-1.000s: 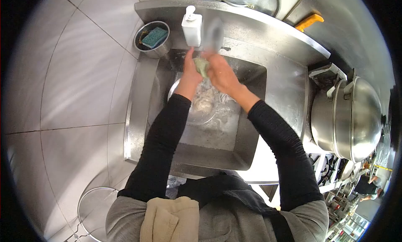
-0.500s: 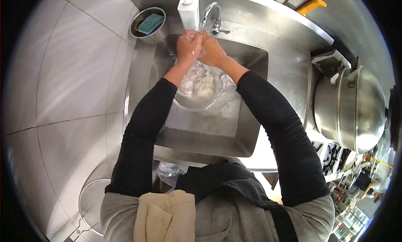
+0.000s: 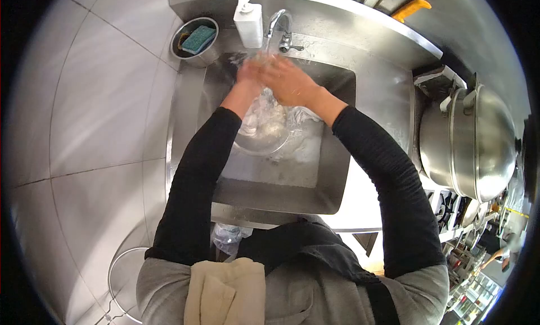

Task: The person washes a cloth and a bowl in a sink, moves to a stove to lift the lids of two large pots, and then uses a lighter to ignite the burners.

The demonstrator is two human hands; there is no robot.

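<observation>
Running water falls from the faucet point(image 3: 286, 32) over both hands above the metal sink point(image 3: 270, 195). My left hand point(image 3: 251, 80) is at the left, blurred by motion and pressed against the other hand; its fingers are smeared. My right hand point(image 3: 287, 80) overlaps it from the right, its fingers extended and blurred. Beneath them a round bowl point(image 3: 261, 148) holds water and pale, whitish pieces point(image 3: 270, 122) that I cannot identify. A white cloth-like item point(image 3: 305, 114) lies beside the bowl on the right.
Behind the sink are a white pump bottle point(image 3: 248, 25) and a metal container point(image 3: 207, 56) with a green sponge point(image 3: 198, 39). At the right stands a large metal pot point(image 3: 464, 142). An orange handle point(image 3: 412, 9) is at the top. Another person point(image 3: 500, 254) is far right.
Both hands have moved slightly down in the view and rub together with more blur. The right hand's fingers are more spread out than before. The view has shifted slightly.
</observation>
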